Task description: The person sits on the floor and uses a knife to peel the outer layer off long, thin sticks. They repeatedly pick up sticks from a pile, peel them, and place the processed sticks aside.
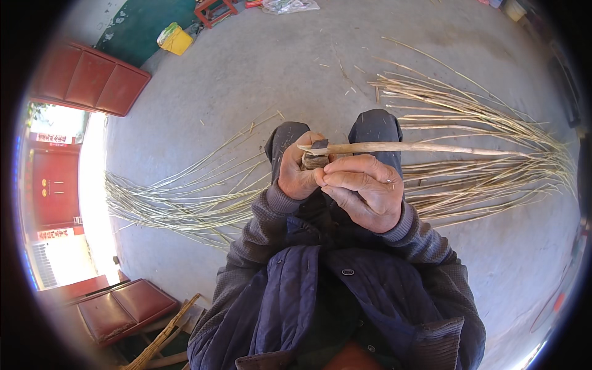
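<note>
Grey concrete floor point(246, 92) spreads below, strewn with reeds point(468, 123). Seated, the person grips a short knife point(316, 158) in the left hand point(296, 169), while the right hand point(364, 191) is closed on the butt of a pale stalk point(419, 148) that runs off rightward. It looks like peeling or splitting; the blade needs steady guidance along the stalk.

We see bright daylight, even across concrete floor point(246, 80). Doorway point(61, 203) at left blown out white, glare strip beside it. Shadows soft, faint under hands. Centre sharp; we note strong fisheye bend, dark vignette ring, slight colour fringing and blur toward rim.
</note>
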Demonstrator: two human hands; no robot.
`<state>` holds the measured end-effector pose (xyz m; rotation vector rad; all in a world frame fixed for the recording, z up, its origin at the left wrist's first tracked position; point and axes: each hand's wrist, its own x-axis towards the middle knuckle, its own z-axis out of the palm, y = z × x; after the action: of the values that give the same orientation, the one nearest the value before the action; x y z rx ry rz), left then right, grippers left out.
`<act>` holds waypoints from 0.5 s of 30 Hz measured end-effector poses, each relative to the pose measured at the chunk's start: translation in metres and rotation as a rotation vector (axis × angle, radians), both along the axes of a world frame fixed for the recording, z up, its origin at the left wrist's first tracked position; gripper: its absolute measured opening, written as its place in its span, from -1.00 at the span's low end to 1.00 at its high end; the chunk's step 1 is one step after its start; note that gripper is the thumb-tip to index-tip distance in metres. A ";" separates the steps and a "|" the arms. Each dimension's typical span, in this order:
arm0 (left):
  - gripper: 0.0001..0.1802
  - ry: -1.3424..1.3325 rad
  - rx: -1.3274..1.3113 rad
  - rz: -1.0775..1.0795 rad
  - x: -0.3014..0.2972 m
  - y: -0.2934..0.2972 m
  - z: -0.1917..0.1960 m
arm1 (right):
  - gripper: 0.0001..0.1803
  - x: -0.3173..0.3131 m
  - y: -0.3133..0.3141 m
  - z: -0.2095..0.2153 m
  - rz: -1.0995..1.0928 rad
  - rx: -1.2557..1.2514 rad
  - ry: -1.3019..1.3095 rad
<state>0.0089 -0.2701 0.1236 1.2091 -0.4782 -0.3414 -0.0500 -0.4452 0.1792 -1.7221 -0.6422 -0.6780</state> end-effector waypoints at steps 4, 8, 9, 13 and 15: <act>-0.13 -0.028 0.020 0.006 0.002 0.001 -0.006 | -0.81 -0.001 -0.001 0.001 0.004 0.001 -0.006; -0.14 -0.054 0.021 -0.011 0.004 0.002 -0.007 | -0.81 -0.003 -0.001 -0.004 -0.015 0.003 -0.005; -0.14 -0.037 0.009 -0.016 0.003 0.001 -0.007 | -0.80 -0.004 0.000 -0.004 -0.006 0.036 0.038; -0.20 -0.023 0.070 0.028 0.000 0.002 -0.004 | -0.71 -0.003 0.002 -0.006 0.011 0.053 0.084; -0.22 -0.028 0.078 0.037 0.000 0.002 -0.005 | -0.66 -0.002 0.002 -0.006 0.009 0.021 0.054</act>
<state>0.0087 -0.2681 0.1186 1.2982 -0.4700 -0.3139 -0.0517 -0.4436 0.1729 -1.7114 -0.6036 -0.6279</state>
